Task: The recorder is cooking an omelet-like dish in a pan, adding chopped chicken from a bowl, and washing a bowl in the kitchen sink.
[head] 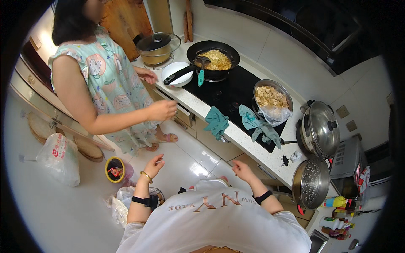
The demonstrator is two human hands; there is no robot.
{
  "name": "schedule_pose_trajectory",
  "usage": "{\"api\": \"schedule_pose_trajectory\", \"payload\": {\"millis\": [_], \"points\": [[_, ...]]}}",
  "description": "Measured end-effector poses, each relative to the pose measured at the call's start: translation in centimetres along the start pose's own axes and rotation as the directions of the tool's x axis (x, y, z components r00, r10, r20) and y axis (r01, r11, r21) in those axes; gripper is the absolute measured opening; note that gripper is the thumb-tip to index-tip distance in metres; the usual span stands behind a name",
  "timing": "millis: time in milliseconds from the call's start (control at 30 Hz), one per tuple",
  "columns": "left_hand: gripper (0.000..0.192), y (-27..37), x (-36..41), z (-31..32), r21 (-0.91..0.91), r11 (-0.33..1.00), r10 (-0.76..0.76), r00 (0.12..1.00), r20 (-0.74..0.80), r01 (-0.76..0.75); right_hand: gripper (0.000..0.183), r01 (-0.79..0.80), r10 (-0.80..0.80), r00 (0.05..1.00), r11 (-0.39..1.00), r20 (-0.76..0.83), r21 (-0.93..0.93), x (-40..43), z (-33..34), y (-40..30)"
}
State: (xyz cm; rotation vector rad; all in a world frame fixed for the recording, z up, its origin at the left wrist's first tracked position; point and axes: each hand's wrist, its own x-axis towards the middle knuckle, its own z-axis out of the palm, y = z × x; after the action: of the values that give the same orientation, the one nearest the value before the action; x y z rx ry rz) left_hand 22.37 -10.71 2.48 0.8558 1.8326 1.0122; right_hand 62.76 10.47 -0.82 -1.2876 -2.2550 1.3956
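My left hand (154, 166) hangs over the tiled floor with bent fingers and nothing seen in it. My right hand (242, 170), fingers partly curled and apparently without an object, is just short of the counter's front edge. Across the black cooktop (218, 95), a black wok (234, 55) holds pale yellow food (218, 60), with a turquoise-handled spatula (201, 77) resting in it. A metal pan (284, 90) farther right contains cubed food (270, 96) and a clear plastic bag (276, 115). Teal cloths (217, 122) lie along the counter's front and the cooktop.
Another person (104, 72) stands at the left, beside the counter. A lidded pot (155, 52) and white bowl (178, 71) are near the wok. Steel steamer parts (311, 183) and bottles (335, 223) line the right. A bin (115, 169) and plastic bags (60, 159) occupy the floor.
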Motion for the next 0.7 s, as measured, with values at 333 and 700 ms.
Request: {"api": "schedule_pose_trajectory", "payload": {"millis": [333,700], "points": [[0.043,-3.2,-0.4,-0.2,-0.062,0.974,-0.221,0.975,-0.039,0.218,0.026,0.126,-0.071,0.975,0.957,-0.212,0.260,10.6,-7.6,-8.5],[0.043,-4.1,-3.4,0.1,-0.267,0.861,-0.492,0.840,-0.229,0.432,0.021,0.095,-0.098,0.995,0.834,-0.023,0.544,19.2,-8.5,-9.2]]}}
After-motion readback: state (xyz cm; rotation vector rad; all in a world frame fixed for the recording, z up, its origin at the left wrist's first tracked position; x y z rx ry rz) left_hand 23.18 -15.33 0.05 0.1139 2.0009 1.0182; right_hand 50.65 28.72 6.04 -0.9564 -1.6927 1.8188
